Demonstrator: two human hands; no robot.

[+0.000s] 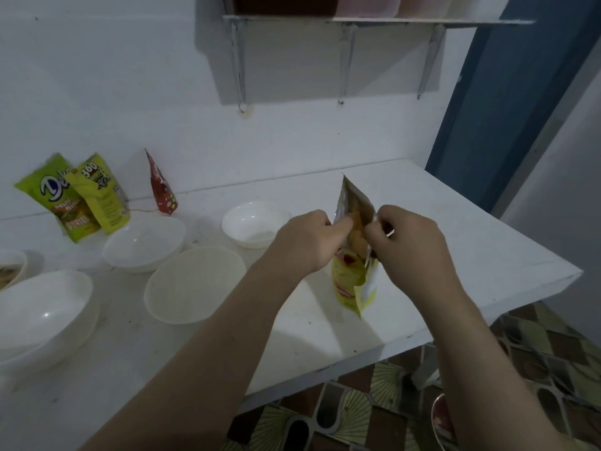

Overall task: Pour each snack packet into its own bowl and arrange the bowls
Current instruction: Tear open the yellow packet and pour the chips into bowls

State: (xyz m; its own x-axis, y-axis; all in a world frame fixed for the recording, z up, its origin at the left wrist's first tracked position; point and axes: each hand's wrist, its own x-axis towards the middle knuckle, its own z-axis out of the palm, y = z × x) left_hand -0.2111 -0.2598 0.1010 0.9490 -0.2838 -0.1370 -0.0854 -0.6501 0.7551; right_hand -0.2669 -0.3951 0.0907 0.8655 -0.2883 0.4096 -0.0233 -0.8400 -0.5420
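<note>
A yellow snack packet [355, 281] stands upright over the white table [455, 255], its top torn open so the silver lining and orange snacks show. My left hand [305, 242] pinches the left side of its mouth and my right hand [409, 245] pinches the right side. Left of the hands sit several empty bowls: a small white bowl [253, 224], a cream bowl [195, 283], a white bowl [144, 239] and a large white bowl [42, 314]. Two green packets [58, 196] [100, 193] and a red packet [162, 187] lean on the wall.
At the far left edge another bowl [11, 268] holds some snack. A metal shelf [357, 21] on brackets hangs on the wall above. The table's right edge drops to a patterned floor [536, 346], with a blue door frame [494, 109] behind.
</note>
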